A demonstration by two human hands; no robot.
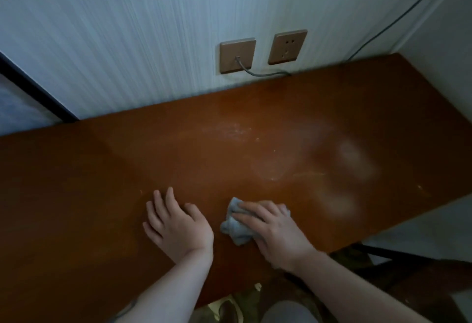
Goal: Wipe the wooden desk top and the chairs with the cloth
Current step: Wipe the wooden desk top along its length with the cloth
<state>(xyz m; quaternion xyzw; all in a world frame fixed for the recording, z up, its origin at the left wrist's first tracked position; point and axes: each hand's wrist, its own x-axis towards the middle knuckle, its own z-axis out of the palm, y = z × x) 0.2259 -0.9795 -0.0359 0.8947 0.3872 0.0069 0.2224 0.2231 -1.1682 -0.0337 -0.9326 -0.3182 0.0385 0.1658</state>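
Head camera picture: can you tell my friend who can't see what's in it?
A person's right hand presses a crumpled grey cloth on a brown wooden desk top, left hand flat beside it. Two tan wall sockets sit behind.

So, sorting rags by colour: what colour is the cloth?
Pale grey-blue; the cloth shows best in the head view, under the right hand.

The crumpled grey-blue cloth (236, 230) lies partly hidden under the right hand (273, 230), so its full shape is unclear. The brown wooden desk top (102, 182) is cut off at the left edge. At the near right, a dark chair (408, 271) is shadowed and largely cut off. The thin grey cable (260, 73) vanishes behind the desk's far edge.
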